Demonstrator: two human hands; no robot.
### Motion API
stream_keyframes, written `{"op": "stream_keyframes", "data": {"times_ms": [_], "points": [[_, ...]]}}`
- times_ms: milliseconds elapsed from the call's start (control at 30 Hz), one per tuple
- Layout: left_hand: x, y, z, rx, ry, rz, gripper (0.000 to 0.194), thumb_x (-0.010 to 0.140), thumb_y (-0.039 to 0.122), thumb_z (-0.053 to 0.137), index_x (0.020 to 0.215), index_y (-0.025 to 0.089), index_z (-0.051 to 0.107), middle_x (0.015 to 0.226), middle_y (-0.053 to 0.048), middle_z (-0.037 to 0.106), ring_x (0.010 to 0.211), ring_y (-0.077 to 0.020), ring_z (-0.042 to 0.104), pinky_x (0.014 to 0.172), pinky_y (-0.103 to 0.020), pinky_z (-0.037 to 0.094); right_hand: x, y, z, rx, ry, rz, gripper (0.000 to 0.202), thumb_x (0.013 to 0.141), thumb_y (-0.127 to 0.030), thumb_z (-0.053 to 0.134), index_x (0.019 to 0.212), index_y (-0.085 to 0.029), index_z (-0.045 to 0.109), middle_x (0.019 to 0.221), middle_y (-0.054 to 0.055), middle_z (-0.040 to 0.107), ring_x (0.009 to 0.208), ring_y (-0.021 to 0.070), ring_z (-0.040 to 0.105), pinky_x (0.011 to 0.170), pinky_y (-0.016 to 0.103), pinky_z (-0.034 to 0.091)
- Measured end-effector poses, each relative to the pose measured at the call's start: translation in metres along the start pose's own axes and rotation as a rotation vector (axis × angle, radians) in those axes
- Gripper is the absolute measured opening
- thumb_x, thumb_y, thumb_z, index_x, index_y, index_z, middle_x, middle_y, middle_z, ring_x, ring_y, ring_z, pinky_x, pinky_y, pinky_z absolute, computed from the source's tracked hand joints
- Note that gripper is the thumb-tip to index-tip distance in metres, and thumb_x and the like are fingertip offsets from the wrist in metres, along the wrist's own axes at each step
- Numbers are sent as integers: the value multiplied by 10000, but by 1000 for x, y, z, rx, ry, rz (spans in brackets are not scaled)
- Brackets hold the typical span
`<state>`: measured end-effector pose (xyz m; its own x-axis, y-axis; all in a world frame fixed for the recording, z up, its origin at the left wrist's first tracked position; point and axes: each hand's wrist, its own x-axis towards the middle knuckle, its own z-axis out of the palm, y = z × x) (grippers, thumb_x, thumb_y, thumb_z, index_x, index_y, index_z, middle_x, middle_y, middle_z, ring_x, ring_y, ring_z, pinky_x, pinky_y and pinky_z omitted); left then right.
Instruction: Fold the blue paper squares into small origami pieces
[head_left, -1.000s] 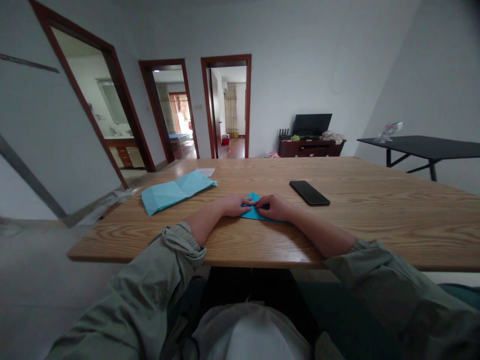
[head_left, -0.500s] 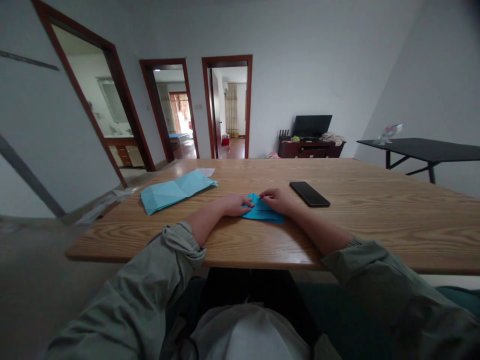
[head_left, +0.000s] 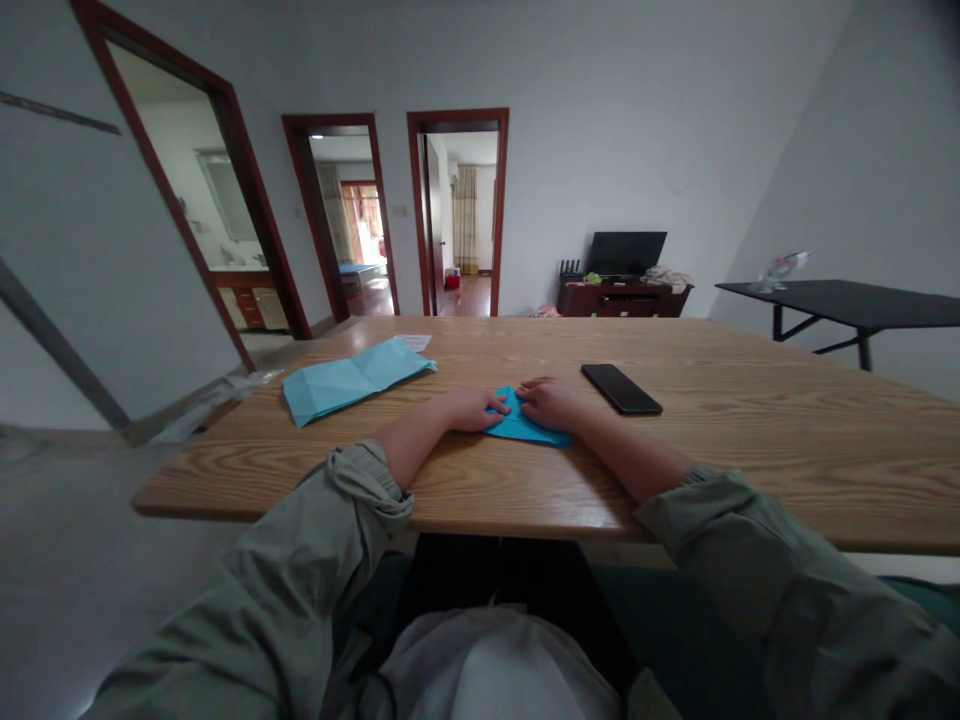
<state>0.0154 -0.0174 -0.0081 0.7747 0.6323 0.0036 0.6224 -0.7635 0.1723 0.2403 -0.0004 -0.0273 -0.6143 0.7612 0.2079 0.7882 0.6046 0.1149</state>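
Note:
A folded sheet of bright blue paper (head_left: 523, 428) lies on the wooden table in front of me, its peak pointing away. My left hand (head_left: 474, 408) holds the paper's left side, thumb and fingers at the fold. On the right side of the sheet, my right hand (head_left: 551, 402) lies flat, its fingers stretched out and pressing down. Both hands cover parts of the paper, so some of its folds are hidden.
A larger light-blue creased paper (head_left: 358, 378) lies on the left of the table (head_left: 750, 440), with a small whitish slip (head_left: 415, 342) behind it. A black phone (head_left: 621, 388) rests right of my hands. A black table (head_left: 847, 300) stands farther right.
My right hand has flattened from bent fingertips near the peak and now covers more of the blue paper's right side. My left hand stays nearly in place.

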Motion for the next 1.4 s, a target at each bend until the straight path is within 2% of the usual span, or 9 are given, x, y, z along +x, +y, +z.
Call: {"op": "stream_keyframes", "data": {"times_ms": [133,300,700,800,900,967,1067,1233,1400], "points": [[1,0,1,10,9,-6,401,888,385,454,1237,247,596,1401,-24,451,1235,-210,484,1022,-274,345,-1,-1,-1,-9,-2,-4,437,839,-295,462,1223,-159,621,1252,124,597,1148,242,552,992,308,373],[1,-2,2,3,15,1,390,888,385,450,1211,242,615,1387,-23,470,1215,-206,503,1020,-272,350,3,0,0,1,-18,6,465,850,-340,466,1281,-201,571,1256,106,596,1157,241,543,983,318,372],[2,3,0,10,10,12,377,891,353,457,1212,232,611,1398,-29,454,1231,-200,488,1037,-279,337,15,3,4,14,-40,22,442,835,-338,480,1242,-200,586,1213,116,615,1118,251,557,944,327,387],[2,2,0,16,9,-6,376,893,366,455,1220,253,603,1403,-10,450,1223,-188,494,1034,-270,339,13,3,9,62,18,104,519,843,-360,471,1316,-150,504,1191,137,622,1078,252,577,913,327,410],[1,1,1,30,6,-8,395,898,380,443,1247,257,582,1417,-3,433,1242,-189,474,1044,-272,329,13,4,14,89,31,119,593,855,-367,458,1415,-184,384,1328,122,532,1170,252,523,970,343,374],[1,1,1,39,2,-4,404,899,381,436,1258,256,572,1420,-3,431,1261,-192,454,1054,-278,319,15,5,16,88,-11,98,556,871,-377,432,1406,-230,410,1391,90,475,1246,250,460,1021,354,328],[1,1,1,36,-5,-1,403,898,366,436,1264,259,565,1426,0,421,1271,-191,443,1062,-284,310,18,7,16,71,-51,81,525,880,-386,406,1370,-211,473,1373,101,494,1265,255,443,1041,356,311],[2,0,1,10,11,4,385,889,365,451,1227,251,597,1403,-8,456,1252,-203,463,1053,-284,320,18,5,9,25,-25,22,497,846,-343,464,1313,-192,540,1313,122,548,1234,252,474,1024,356,333],[0,-1,1,-34,32,-15,391,875,390,481,1223,257,601,1363,-17,504,1216,-209,498,1030,-294,344,14,1,1,-13,14,-19,445,835,-301,503,1270,-243,578,1378,97,488,1263,258,440,1025,393,331]]}}
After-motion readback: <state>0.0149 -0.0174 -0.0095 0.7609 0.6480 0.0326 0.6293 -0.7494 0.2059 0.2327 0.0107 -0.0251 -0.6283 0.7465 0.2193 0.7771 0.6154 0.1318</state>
